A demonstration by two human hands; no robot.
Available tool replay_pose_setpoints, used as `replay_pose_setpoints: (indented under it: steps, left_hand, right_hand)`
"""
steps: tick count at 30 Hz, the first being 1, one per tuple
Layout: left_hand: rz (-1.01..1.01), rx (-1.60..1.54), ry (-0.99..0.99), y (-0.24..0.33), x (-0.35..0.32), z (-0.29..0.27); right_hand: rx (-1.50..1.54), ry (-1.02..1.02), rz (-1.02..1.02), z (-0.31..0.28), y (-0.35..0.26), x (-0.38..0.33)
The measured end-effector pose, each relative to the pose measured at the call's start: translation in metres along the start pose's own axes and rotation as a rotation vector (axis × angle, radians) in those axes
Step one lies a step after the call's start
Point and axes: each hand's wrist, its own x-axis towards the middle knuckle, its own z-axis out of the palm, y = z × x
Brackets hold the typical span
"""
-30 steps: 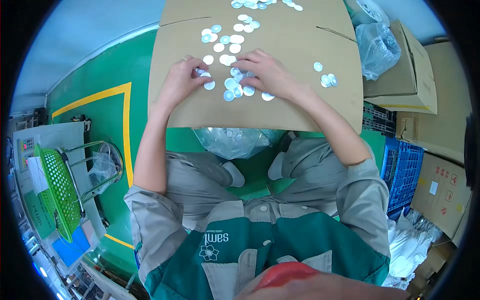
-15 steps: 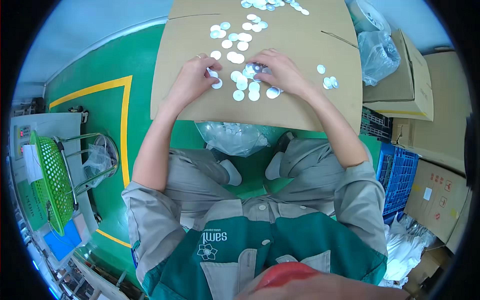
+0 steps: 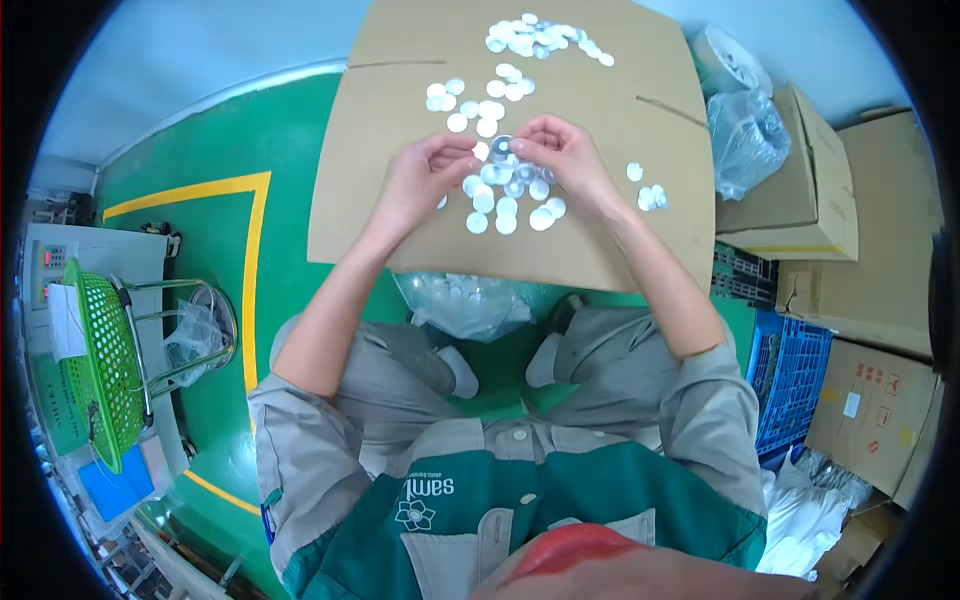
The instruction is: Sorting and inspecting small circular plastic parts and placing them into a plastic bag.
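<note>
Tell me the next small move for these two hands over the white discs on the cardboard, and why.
Probably bring the fingertips together on the small round white disc raised between the left hand and right hand. Both hands meet over the loose pile of white discs on the flat brown cardboard sheet, and that piece sits just between their fingertips; whether it is already gripped is unclear.

Bright, even overhead light; soft shadows under both hands. Small round white discs (image 3: 505, 205) gleam slightly. Fisheye bends edges; black rim vignettes; periphery is softer.
</note>
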Motion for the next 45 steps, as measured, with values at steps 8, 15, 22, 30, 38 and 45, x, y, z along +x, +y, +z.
replay_pose_setpoints:
  steps: [8, 15, 22, 30, 38, 45]
  left_hand:
    - [0.016, -0.389, 0.061, 0.032, -0.017, 0.019]
    - [0.182, -0.322, 0.176, 0.040, -0.024, 0.025]
    - [0.857, 0.319, 0.423, 0.039, -0.030, 0.025]
    - [0.920, 0.383, 0.392, 0.036, -0.029, 0.024]
    - [0.085, -0.372, 0.126, 0.045, -0.028, 0.017]
    - [0.095, -0.323, 0.103, 0.044, -0.029, 0.018]
  right_hand:
    - [0.175, 0.080, -0.015, 0.023, -0.030, -0.028]
    - [0.229, 0.111, -0.197, 0.032, -0.041, -0.036]
    - [-0.023, 0.176, -0.421, 0.034, -0.039, -0.040]
    - [-0.141, 0.138, -0.444, 0.031, -0.043, -0.045]
    - [0.127, -0.033, -0.096, 0.021, -0.049, -0.039]
    - [-0.044, 0.022, -0.101, 0.029, -0.053, -0.044]
